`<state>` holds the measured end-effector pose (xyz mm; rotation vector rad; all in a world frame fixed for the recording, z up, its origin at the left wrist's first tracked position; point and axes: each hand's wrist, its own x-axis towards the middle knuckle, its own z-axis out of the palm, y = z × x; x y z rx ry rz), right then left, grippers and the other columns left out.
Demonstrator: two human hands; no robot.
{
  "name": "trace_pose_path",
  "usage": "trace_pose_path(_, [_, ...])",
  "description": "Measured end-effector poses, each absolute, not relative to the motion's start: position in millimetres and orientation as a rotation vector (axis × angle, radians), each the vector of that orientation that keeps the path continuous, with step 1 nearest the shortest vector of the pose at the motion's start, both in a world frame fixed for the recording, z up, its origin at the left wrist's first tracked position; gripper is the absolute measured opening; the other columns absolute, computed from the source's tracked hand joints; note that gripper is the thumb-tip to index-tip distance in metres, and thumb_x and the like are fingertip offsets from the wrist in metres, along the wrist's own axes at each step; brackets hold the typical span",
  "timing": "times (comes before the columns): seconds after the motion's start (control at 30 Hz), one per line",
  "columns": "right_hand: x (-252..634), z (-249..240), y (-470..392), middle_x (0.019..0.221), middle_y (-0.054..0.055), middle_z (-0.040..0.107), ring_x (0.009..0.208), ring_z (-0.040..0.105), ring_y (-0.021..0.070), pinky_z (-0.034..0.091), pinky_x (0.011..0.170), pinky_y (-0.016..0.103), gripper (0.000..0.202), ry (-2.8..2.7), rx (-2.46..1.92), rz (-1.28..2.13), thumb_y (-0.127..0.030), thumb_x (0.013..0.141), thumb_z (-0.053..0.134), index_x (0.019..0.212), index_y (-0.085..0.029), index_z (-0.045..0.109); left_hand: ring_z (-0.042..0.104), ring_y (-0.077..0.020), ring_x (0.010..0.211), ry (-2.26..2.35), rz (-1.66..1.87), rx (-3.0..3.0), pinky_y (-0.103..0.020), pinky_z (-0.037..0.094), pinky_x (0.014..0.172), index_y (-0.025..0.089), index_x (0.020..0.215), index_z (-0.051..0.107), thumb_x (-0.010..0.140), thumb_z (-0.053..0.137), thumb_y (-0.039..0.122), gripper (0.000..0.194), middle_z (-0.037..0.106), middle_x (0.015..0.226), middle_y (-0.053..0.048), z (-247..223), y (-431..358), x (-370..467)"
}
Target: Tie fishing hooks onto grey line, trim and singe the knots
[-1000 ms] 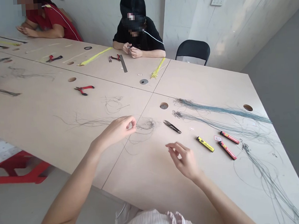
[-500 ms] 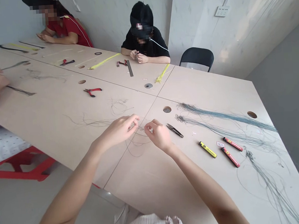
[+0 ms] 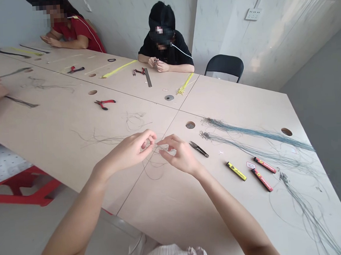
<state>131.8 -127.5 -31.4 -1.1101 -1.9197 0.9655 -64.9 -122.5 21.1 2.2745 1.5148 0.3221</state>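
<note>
Left hand [image 3: 128, 150] and right hand [image 3: 183, 156] over threads [image 3: 106, 139].
Left fingers curled close, right parted, any hold unclear; snips [image 3: 199, 149] at three o'clock.

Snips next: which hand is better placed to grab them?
Right, I'd judge. The right hand is just beside the black snips, its thumb and forefinger apart. The left hand is farther away, beyond the right, and would probably have to reach across it.

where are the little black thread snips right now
In the head view, the black thread snips lie on the table just right of the right hand, between it and the yellow lighter-shaped item.
</note>
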Motion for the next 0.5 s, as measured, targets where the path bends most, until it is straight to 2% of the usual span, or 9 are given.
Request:
trace_pose_path(0.07, [132,-29,-130,0.103,0.005,0.068,0.082,0.063,0.0133,0.051,0.074,0.027,0.012,-1.872,-1.050,0.974,-0.022,0.092,0.062,0.098,-0.021,0.072,0.063,-0.0148,0.070,1.517,0.339,2.248,-0.025,0.048,0.063,0.025,0.104,0.054,0.091,0.045,0.035,0.020,0.068,0.090,-0.001,23,-125,-62])
trace_pose_path(0.13, [131,-29,-132,0.098,0.004,0.069,0.079,0.063,0.0127,0.051,0.073,0.027,0.012,-1.812,-1.051,0.959,-0.022,0.093,0.061,0.091,-0.020,0.073,0.063,-0.0147,0.070,1.522,0.382,2.218,-0.025,0.049,0.063,0.024,0.104,0.053,0.091,0.045,0.038,0.021,0.067,0.088,-0.001,23,-128,-59])
trace_pose_path(0.37, [133,-28,-135,0.091,0.004,0.069,0.077,0.062,0.0133,0.050,0.068,0.025,0.015,-1.666,-1.057,0.940,-0.023,0.094,0.062,0.088,-0.021,0.075,0.060,-0.0147,0.077,1.535,0.632,2.068,-0.025,0.052,0.069,0.024,0.109,0.055,0.092,0.049,0.046,0.028,0.066,0.090,-0.001,19,-134,-51])
trace_pose_path(0.5, [135,-25,-137,0.092,0.006,0.068,0.075,0.061,0.0139,0.049,0.066,0.026,0.022,-1.670,-1.058,0.884,-0.031,0.097,0.059,0.087,-0.021,0.076,0.058,-0.0138,0.074,1.506,0.616,2.040,-0.024,0.049,0.066,0.023,0.095,0.060,0.093,0.049,0.048,0.027,0.066,0.086,0.000,18,-134,-48])
